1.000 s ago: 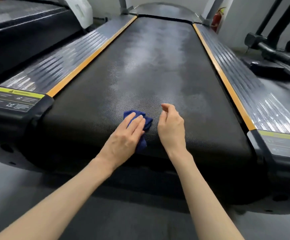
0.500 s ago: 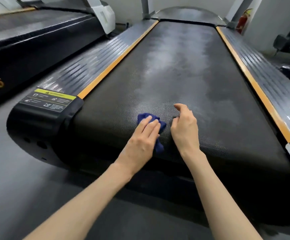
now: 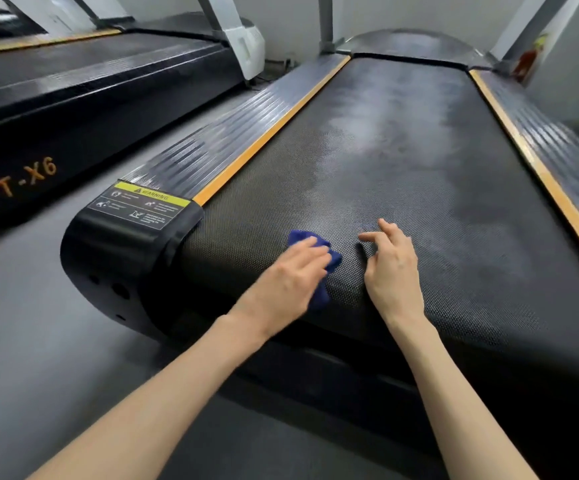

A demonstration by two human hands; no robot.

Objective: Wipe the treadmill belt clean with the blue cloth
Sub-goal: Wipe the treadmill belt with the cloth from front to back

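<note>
Gym room, pale haze all up the treadmill belt [image 3: 402, 161]. Left hand [image 3: 288, 282] presses the blue cloth [image 3: 331, 259] flat-fingered at the belt's near end. Right hand [image 3: 392, 268] sits loose beside it, holding nothing. Unpinched, that bunched cloth could easily slip out or just smear.

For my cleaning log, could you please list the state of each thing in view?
treadmill belt: pale hazy patches along its middle.
blue cloth: bunched, pressed onto the belt's near end.
left hand: flat on the cloth, fingers straight.
right hand: on the belt, holding nothing.
</note>
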